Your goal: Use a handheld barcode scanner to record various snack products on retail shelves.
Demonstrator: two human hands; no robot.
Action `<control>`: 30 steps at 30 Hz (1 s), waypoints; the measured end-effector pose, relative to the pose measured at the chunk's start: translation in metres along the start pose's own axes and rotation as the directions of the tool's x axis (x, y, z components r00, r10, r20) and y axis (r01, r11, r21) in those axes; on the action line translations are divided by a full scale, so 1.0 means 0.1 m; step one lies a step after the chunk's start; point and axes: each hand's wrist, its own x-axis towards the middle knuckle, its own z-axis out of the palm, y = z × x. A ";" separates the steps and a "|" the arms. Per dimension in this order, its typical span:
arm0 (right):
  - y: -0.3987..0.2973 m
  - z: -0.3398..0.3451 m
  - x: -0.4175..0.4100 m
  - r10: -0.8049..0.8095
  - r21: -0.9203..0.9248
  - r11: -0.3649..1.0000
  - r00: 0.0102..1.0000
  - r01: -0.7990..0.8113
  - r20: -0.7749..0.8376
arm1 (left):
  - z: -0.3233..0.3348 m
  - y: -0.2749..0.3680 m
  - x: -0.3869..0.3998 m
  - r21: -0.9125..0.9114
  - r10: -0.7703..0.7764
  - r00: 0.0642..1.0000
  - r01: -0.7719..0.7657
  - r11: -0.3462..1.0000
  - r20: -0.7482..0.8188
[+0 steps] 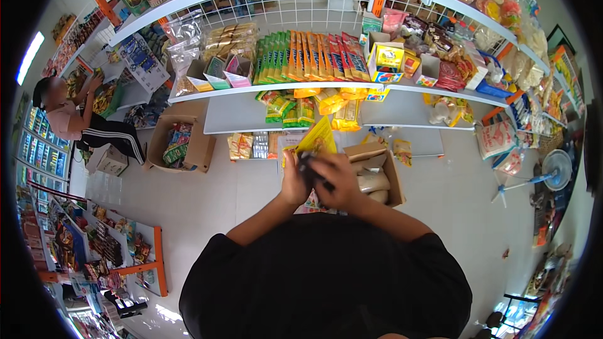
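A yellow plastic packet [320, 136] stands up from my left hand [296, 181], which holds it by its lower end. A dark cloth-like thing [308, 169], blurred, lies between my two hands, against the packet's lower part. My right hand [337, 181] has its fingers bent around that dark thing. Just beyond the hands, yellow packets [347, 115] and green-and-yellow packets [299, 112] rest on a low grey shelf. Green, orange and red sachets [311, 56] stand in a row on the shelf above.
An open cardboard box [395, 179] with filled bags stands close by my right hand. Another cardboard box [200, 141] holds colourful packets on the floor at left. The white shelf edge [282, 88] spans the front. A person [66, 113] is at shelves far left; a fan [556, 169] stands at right.
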 end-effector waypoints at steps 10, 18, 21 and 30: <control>-0.20 0.13 0.20 0.195 0.164 0.972 0.967 -0.169 -0.162 | -0.24 -0.07 0.01 0.302 0.096 0.994 -0.108 0.947 0.053; 0.37 0.09 -0.05 0.137 -0.042 0.990 0.990 -0.138 -0.021 | -0.04 0.15 0.04 -0.181 0.006 0.997 -0.019 0.983 -0.072; 0.26 0.05 0.11 0.183 -0.010 0.983 0.976 -0.186 -0.121 | 0.06 0.04 0.00 -0.153 -0.096 0.989 0.078 0.985 -0.115; 0.14 0.03 -0.09 0.091 0.031 0.995 0.995 -0.090 -0.037 | 0.00 0.08 0.07 -0.187 0.001 0.999 -0.010 0.982 -0.046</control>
